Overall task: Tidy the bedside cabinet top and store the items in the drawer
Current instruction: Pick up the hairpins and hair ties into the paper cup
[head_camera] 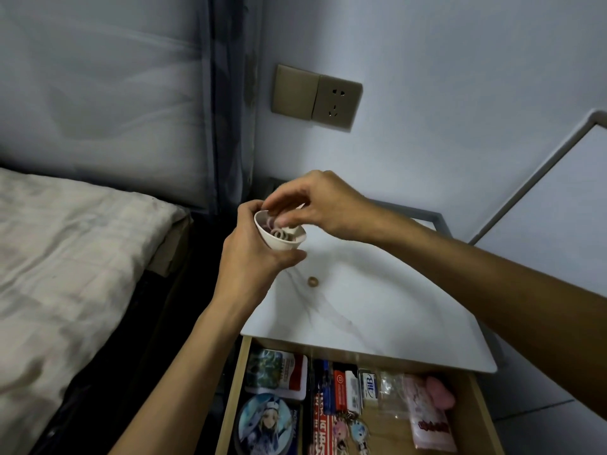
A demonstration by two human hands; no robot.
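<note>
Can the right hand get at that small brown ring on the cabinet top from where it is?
Probably yes. The ring lies alone on the cabinet top, close to the right hand, whose fingertips are at the bowl the left hand holds. Nothing covers it.

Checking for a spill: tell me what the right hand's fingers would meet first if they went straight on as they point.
Probably the loose rings in the small white bowl that the left hand holds: the right hand points its fingers down into it. Depth is unclear.
</note>
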